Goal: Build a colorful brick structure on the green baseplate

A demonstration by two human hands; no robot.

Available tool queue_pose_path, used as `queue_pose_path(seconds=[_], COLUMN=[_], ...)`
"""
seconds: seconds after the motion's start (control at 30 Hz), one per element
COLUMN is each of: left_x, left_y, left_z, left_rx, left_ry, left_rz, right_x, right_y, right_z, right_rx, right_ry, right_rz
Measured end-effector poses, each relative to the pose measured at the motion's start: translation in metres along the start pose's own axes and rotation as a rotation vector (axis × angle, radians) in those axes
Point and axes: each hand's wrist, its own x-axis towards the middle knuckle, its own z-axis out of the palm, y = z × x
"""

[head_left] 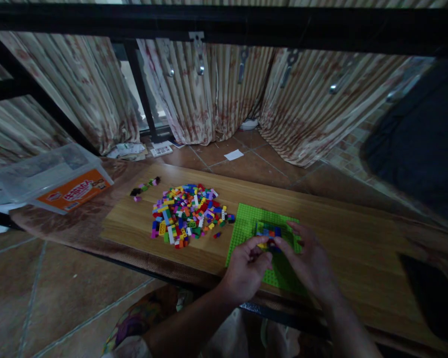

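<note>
A small build of toy bricks (269, 231), mostly blue with red, orange and yellow pieces, stands on a studded green baseplate (245, 217). My left hand (247, 268) is at its near left side, its fingers curled and pinched together. Whatever lies between those fingertips is too small and dim to name. On the right of the build is my right hand (313, 258), thumb tip against the bricks and the other fingers spread apart beyond it. Both hands hide part of the build and of the plate. Left of the plate lies a large heap of mixed toy bricks (188, 211).
The wooden board (343, 238) carries all this. At its far left lie several dark, green and pink pieces (145, 187). A clear plastic box (55, 174) with an orange label stands farther left. A dark shape (417, 134) fills the right edge. Curtains (224, 99) hang behind.
</note>
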Motion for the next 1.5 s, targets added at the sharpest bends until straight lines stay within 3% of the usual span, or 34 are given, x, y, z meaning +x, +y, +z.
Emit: queue_pose_path(seconds=[0.07, 0.17, 0.3, 0.47, 0.6, 0.73, 0.9, 1.03, 1.23, 1.4, 1.5], left_x=[0.009, 0.025, 0.035, 0.032, 0.026, 0.017, 0.006, -0.001, -0.008, -0.012, -0.014], left_y=[0.021, 0.056, 0.090, 0.108, 0.119, 0.129, 0.137, 0.141, 0.144, 0.145, 0.145], left_z=[-0.019, -0.057, -0.108, -0.146, -0.158, -0.167, -0.181, -0.192, -0.204, -0.210, -0.214], left_rx=[0.102, 0.129, -0.054, -0.202, -0.273, -0.367, -0.489, -0.578, -0.676, -0.718, -0.734], left_ry=[0.066, 0.280, 0.538, 0.679, 0.732, 0.753, 0.778, 0.799, 0.797, 0.813, 0.821], left_rz=[0.183, 0.364, 0.372, 0.456, 0.511, 0.545, 0.584, 0.596, 0.593, 0.582, 0.573], right_x=[-0.001, 0.003, 0.010, 0.019, 0.020, 0.003, -0.041, -0.066, -0.063, -0.051, -0.053], right_y=[-0.002, 0.000, 0.011, 0.026, 0.013, -0.035, -0.095, -0.124, -0.134, -0.126, -0.140], right_z=[0.010, 0.022, 0.022, 0.017, 0.020, 0.035, 0.084, 0.122, 0.154, 0.150, 0.147], right_rx=[-0.048, -0.113, -0.138, -0.168, -0.231, -0.163, 0.016, 0.065, -0.024, -0.113, -0.109], right_ry=[-0.067, -0.162, -0.261, -0.301, -0.184, -0.058, -0.161, -0.180, -0.147, -0.006, 0.007], right_rz=[-0.140, -0.252, -0.283, -0.267, -0.340, -0.431, -0.678, -0.790, -0.791, -0.729, -0.720])
